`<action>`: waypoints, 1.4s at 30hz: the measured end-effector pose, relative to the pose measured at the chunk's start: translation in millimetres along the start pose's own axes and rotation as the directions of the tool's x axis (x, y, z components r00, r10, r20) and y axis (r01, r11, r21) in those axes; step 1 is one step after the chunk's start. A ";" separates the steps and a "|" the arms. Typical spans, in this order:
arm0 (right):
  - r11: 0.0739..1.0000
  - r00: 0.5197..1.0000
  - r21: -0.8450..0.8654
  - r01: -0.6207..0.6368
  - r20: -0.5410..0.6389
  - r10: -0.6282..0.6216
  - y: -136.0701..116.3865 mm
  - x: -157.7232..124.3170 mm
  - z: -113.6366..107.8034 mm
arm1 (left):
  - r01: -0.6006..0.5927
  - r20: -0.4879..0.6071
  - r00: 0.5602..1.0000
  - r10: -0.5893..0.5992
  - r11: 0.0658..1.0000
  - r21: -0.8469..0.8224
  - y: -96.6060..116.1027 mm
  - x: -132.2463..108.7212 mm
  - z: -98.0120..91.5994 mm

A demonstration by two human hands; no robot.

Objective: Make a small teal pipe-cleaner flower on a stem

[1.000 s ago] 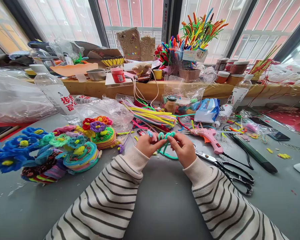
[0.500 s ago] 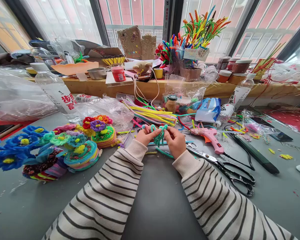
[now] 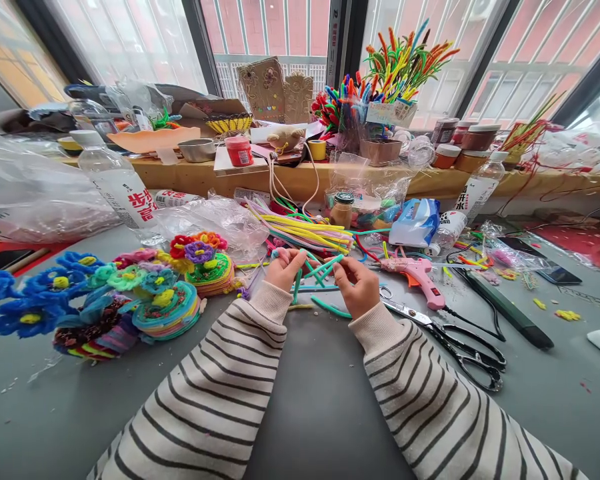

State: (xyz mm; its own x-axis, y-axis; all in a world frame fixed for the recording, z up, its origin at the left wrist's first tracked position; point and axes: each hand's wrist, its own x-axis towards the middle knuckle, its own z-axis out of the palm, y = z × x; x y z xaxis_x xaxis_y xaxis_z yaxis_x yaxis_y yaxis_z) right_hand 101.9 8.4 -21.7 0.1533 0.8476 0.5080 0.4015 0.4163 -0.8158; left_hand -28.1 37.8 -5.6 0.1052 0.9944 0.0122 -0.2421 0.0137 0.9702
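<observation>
Above the grey table [image 3: 320, 400], on the near side of the bundle [image 3: 305, 230], a teal stem [image 3: 324, 269] is held up between both hands. By the left hand [image 3: 283, 270] it is pinched narrowly between thumb and fingers; by the right hand [image 3: 357, 287] one end is gripped, with the fingertips pressed together on it. The narrow loops that are hung between the fingers half a second before are now drawn out: the strands are spread and crossed, and the hands are held slightly farther apart. Since the stem is bent, no single long axis is shown. One strand is pointed rightward and slightly up to the right fingertips, it is crossed by another slanted down to the right, and a third is dropped nearly upright beside the left fingers. Whether all are parts of one piece cannot be told. Below the hands, a teal strip [image 3: 331, 307] is seen on the table, angled down to the right. Beyond the right hand, the glue gun [image 3: 421, 275] and the scissors [image 3: 425, 321] are left unmoved, the latter slanted down to the right, close to the right sleeve [image 3: 430, 393].
</observation>
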 end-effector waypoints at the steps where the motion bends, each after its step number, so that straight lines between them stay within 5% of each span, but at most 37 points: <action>1: 1.000 1.000 0.022 -0.014 -0.002 0.014 0.3 -0.3 0.3 | 0.011 -0.028 1.000 -0.012 1.000 -0.029 -0.6 0.5 -0.5; 5: 0.998 0.999 0.051 -0.045 -0.005 0.046 1.5 -1.0 1.2 | -0.050 -0.165 0.985 0.040 0.997 -0.052 -1.4 3.0 -3.3; 8: 0.999 0.998 0.028 -0.044 -0.036 0.045 1.8 -0.9 1.2 | -0.171 -0.165 0.972 0.168 0.985 -0.001 1.1 1.2 -1.6; 17: 0.994 0.997 -0.081 0.079 0.004 -0.079 1.4 -2.0 2.5 | -0.188 0.156 0.974 0.166 0.972 0.142 -3.5 -7.3 8.0; 21: 0.988 0.994 0.114 -0.104 0.043 0.099 3.7 -1.1 4.3 | -0.210 0.153 0.973 0.175 0.946 0.249 -8.1 -4.0 4.6; 24: 0.894 0.966 0.372 -0.249 0.032 0.256 6.3 2.4 4.7 | -0.200 0.149 0.976 0.161 0.931 0.307 -10.6 -2.8 2.1; 30: 0.622 0.826 0.699 -0.352 -0.080 0.558 12.3 11.4 2.0 | -0.140 0.068 0.990 0.125 0.949 0.284 -13.0 -2.3 0.2; 32: 0.636 0.836 0.680 -0.366 -0.061 0.545 13.1 10.6 2.9 | -0.090 0.076 0.994 0.078 0.981 0.170 -11.5 -2.5 1.7; 37: 0.822 0.950 0.492 -0.286 0.035 0.309 12.6 3.6 9.1 | -0.042 0.174 0.985 0.018 0.990 0.132 -10.3 -3.6 4.9; 40: 0.826 0.953 0.491 -0.277 0.031 0.302 14.1 3.9 9.5 | -0.041 0.183 0.983 0.016 0.990 0.135 -10.5 -5.2 4.7; 42: 0.812 0.933 0.520 -0.265 -0.073 0.351 15.5 6.2 7.0 | -0.026 0.163 0.987 0.004 0.990 0.138 -8.8 -6.7 4.7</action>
State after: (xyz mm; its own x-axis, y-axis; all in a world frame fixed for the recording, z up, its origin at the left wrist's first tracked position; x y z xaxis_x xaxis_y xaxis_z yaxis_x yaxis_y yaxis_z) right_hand 102.8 22.4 -33.1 0.3498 0.9135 0.2075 -0.1845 0.2844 -0.9408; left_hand -22.1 30.5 -13.1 0.2606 0.9639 0.0550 -0.1090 -0.0273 0.9937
